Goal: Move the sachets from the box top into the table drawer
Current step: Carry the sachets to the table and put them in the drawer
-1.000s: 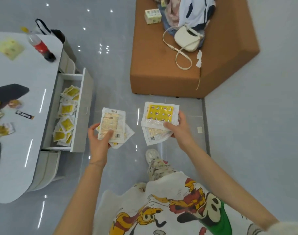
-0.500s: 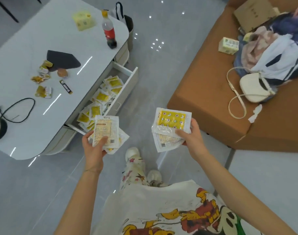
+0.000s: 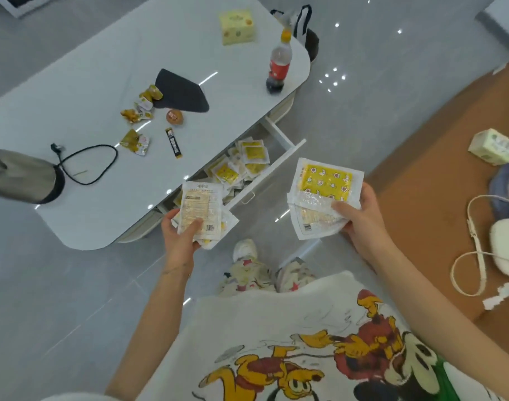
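**Sachets held in both hands beside the open drawer**

A stack of sachets is gripped in each hand. The left hand (image 3: 179, 241) is curled under the left stack (image 3: 201, 208), with the thumb pressed on its top face. The top sachet there is turned printed-text side up. Its long axis runs away from the person, and a barcode sits at its near right corner. The sachets beneath are fanned out to the right. The right hand (image 3: 360, 218) is closed on the right stack (image 3: 324, 195), pinched at its near right corner. The top sachet is shown yellow-patterned face up and tilted slightly clockwise, and the lower ones are slid toward the person.

In this view the left stack overlaps the near end of the open drawer (image 3: 279, 166). The right stack is held just beyond the drawer's front panel. The drawer is pulled out from the counter (image 3: 102, 68) and loosely filled with more yellow sachets (image 3: 249, 157), lying at mixed angles.

Bare grey floor (image 3: 59, 299) is seen between the counter and the orange seat (image 3: 421, 227) on the right. On the counter, a cola bottle (image 3: 279, 62) is set upright near the far rounded corner. A kettle (image 3: 19, 175) and its looped black cord (image 3: 88, 163) are seen at the left edge.
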The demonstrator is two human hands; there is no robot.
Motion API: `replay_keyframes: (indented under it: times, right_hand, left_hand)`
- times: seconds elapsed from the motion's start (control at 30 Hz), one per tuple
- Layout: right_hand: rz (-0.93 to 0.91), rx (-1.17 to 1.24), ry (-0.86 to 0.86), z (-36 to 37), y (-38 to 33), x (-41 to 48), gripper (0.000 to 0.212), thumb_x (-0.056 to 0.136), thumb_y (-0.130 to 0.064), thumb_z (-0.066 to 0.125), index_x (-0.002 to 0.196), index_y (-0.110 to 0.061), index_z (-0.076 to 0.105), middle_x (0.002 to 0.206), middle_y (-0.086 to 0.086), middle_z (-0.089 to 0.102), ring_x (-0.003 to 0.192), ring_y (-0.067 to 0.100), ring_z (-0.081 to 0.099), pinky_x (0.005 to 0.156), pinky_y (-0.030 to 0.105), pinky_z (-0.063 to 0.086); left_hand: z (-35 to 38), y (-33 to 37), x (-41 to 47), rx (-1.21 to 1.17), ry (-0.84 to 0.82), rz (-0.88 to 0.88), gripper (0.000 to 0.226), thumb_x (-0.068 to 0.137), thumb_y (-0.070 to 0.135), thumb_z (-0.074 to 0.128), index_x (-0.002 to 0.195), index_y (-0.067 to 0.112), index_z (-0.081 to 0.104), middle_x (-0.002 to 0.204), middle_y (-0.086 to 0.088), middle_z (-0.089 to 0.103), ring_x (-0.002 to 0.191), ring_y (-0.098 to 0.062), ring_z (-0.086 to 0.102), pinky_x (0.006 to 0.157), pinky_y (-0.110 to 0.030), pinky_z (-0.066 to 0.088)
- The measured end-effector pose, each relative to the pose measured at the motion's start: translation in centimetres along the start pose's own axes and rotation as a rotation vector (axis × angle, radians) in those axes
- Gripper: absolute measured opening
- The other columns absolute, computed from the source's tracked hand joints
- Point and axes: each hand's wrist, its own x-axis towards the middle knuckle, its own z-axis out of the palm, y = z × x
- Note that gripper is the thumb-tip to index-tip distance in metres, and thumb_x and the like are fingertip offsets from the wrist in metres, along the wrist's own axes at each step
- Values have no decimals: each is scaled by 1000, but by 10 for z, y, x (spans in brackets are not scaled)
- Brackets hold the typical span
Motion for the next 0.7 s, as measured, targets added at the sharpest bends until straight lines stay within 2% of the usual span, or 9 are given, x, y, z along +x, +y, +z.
replay_keyframes:
  times: [0.2,0.33,0.43,0.57,0.7]
  right_hand:
    - [43,-117,-48,35,-11,80,55,87,0,62,133,-25,43,122,0,64,109,24,63,86,47,54]
    - [113,-220,-135,69,10,151,61,86,-2,65,137,-25,41,123,0,64,110,23,63,90,48,53]
    - [185,-271,-179,96,38,210,64,85,1,64,139,-21,39,122,2,63,107,23,64,87,46,53]
    - [249,-321,-223,130,92,304,59,83,4,64,135,-15,42,124,8,63,109,29,64,89,51,52]
    - [285,-326,-270,171,152,401,60,78,0,67,132,-16,44,125,8,62,113,29,61,88,50,52]
  left_hand:
    - [1,-4,47,-79,58,-38,45,90,3,60,121,27,39,123,-2,59,107,-24,63,65,-31,56]
    - [3,-31,86,-73,127,-141,48,90,6,62,128,24,38,125,-7,59,108,-29,63,68,-35,55]
    - [4,-60,125,-103,215,-219,49,90,6,61,130,21,37,126,-9,58,109,-31,62,68,-35,54]
    - [5,-104,198,-115,293,-264,42,92,4,58,122,24,37,126,-11,56,107,-31,60,68,-35,52]
    - [3,-151,287,-109,359,-255,44,92,2,55,125,22,34,116,-3,56,94,-19,62,59,-29,53]
